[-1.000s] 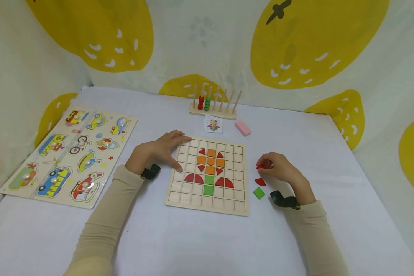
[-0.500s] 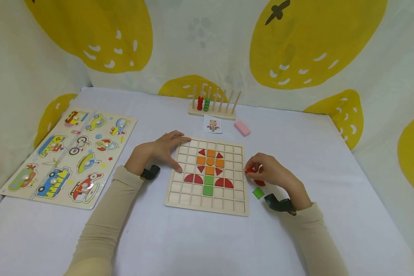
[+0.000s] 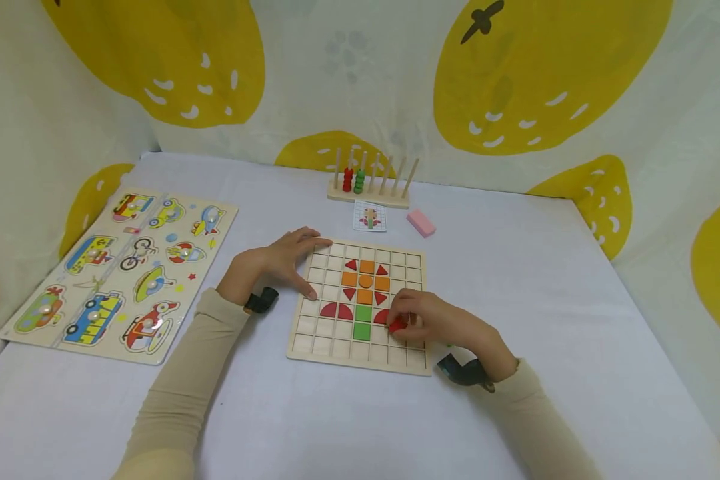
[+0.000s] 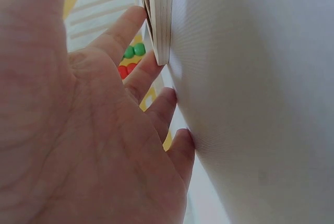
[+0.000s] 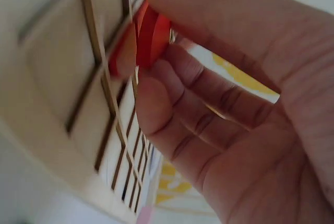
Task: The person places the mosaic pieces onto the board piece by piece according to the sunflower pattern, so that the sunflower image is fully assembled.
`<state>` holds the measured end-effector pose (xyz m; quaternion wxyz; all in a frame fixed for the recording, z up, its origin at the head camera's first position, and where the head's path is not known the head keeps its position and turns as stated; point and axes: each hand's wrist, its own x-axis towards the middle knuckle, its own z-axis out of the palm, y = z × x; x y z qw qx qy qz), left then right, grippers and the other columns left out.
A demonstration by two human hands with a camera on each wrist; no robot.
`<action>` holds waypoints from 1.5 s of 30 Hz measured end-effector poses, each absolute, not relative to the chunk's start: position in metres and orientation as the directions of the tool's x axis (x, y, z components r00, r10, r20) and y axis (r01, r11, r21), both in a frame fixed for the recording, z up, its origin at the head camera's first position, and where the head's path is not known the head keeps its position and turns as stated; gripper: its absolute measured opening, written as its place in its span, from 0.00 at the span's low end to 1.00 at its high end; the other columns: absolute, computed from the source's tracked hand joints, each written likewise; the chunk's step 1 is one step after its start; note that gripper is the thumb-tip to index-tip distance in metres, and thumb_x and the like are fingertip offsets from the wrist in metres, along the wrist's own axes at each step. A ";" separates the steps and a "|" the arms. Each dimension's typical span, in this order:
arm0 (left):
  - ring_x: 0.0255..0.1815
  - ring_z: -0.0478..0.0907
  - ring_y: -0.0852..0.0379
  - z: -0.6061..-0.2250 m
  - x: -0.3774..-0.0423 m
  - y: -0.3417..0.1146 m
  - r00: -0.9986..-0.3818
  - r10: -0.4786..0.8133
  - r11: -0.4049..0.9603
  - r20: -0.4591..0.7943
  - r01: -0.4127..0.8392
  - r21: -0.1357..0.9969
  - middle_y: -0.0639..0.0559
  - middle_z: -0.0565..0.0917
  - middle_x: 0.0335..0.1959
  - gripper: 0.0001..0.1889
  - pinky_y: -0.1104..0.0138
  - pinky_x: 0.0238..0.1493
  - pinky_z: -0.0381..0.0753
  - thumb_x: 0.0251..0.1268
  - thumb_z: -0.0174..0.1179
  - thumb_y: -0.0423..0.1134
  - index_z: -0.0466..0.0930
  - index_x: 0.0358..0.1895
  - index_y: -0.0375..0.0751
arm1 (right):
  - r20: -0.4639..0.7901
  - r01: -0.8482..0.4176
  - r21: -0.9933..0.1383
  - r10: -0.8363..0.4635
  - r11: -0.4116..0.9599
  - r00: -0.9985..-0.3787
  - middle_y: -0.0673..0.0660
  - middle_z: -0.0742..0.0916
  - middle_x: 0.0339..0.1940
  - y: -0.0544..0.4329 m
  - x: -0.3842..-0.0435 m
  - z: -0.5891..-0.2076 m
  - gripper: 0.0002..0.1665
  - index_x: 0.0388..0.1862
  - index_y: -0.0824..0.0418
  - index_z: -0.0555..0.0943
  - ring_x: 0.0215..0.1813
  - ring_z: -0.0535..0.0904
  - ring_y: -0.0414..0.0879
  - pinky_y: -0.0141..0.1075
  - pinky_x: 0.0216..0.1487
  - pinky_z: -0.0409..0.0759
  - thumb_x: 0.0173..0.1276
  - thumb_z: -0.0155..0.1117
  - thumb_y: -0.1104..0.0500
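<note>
A wooden grid board [image 3: 321,345] lies flat, with orange, green and red pieces set in its squares. My right hand [image 3: 435,319] is over its right half and pinches a red quarter-circle piece [image 5: 153,38] between thumb and fingers. In the right wrist view that piece is close against the grid, next to a red piece [image 5: 123,51] in a square. My left hand [image 3: 285,260] rests at the board's upper left, fingers spread; its thumb is on the left side. In the left wrist view the fingertips [image 4: 136,16] meet the board's edge [image 4: 163,36].
Beyond the board lie a pattern card [image 3: 370,217] and a pink block [image 3: 421,223]. Behind them stands a peg rack [image 3: 351,195] with red beads [image 3: 348,180] and green beads [image 3: 359,181]. A vehicle puzzle board [image 3: 120,327] lies at left. My right wrist mostly hides a green piece [image 3: 449,345].
My right hand has picked up a red quarter-circle piece from the table right of the board and carried it left over the grid. The left hand has stayed in place.
</note>
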<state>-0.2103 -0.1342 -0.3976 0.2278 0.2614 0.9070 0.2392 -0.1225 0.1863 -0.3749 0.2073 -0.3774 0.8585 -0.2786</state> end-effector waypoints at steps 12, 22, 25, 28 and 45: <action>0.77 0.45 0.38 -0.397 -0.210 -0.135 -0.756 0.595 0.740 -0.272 0.383 0.553 0.42 0.49 0.77 0.58 0.40 0.72 0.52 0.39 0.78 0.57 0.54 0.77 0.51 | -0.062 -0.663 -0.593 -0.848 0.456 -0.527 0.50 0.82 0.40 0.175 -0.114 -0.380 0.05 0.38 0.59 0.83 0.42 0.76 0.42 0.32 0.44 0.79 0.64 0.69 0.64; 0.77 0.44 0.39 -0.397 -0.209 -0.134 -0.764 0.577 0.753 -0.290 0.360 0.551 0.43 0.48 0.77 0.58 0.40 0.71 0.52 0.40 0.78 0.57 0.54 0.77 0.52 | 0.001 -0.704 -0.567 -0.854 0.428 -0.520 0.50 0.84 0.41 0.172 -0.116 -0.386 0.05 0.36 0.59 0.85 0.49 0.77 0.44 0.34 0.53 0.79 0.64 0.66 0.68; 0.77 0.44 0.39 -0.397 -0.209 -0.135 -0.762 0.582 0.749 -0.284 0.367 0.552 0.43 0.48 0.77 0.58 0.40 0.71 0.51 0.40 0.78 0.57 0.54 0.77 0.52 | -0.005 -0.704 -0.558 -0.850 0.439 -0.526 0.49 0.84 0.41 0.171 -0.116 -0.387 0.04 0.36 0.59 0.85 0.49 0.78 0.44 0.35 0.53 0.79 0.65 0.66 0.67; 0.77 0.44 0.38 -0.397 -0.210 -0.135 -0.760 0.585 0.748 -0.283 0.369 0.552 0.43 0.48 0.77 0.58 0.40 0.71 0.51 0.40 0.78 0.57 0.54 0.77 0.52 | -0.015 -0.697 -0.560 -0.847 0.447 -0.531 0.49 0.84 0.40 0.170 -0.115 -0.387 0.04 0.36 0.59 0.84 0.49 0.78 0.44 0.35 0.53 0.79 0.65 0.66 0.67; 0.77 0.44 0.38 -0.396 -0.209 -0.134 -0.764 0.575 0.756 -0.291 0.360 0.547 0.43 0.48 0.77 0.58 0.40 0.71 0.52 0.40 0.78 0.57 0.54 0.77 0.52 | -0.159 -0.553 -0.600 -0.763 0.579 -0.626 0.48 0.83 0.41 0.196 -0.124 -0.365 0.04 0.39 0.58 0.85 0.42 0.75 0.44 0.34 0.42 0.79 0.67 0.66 0.62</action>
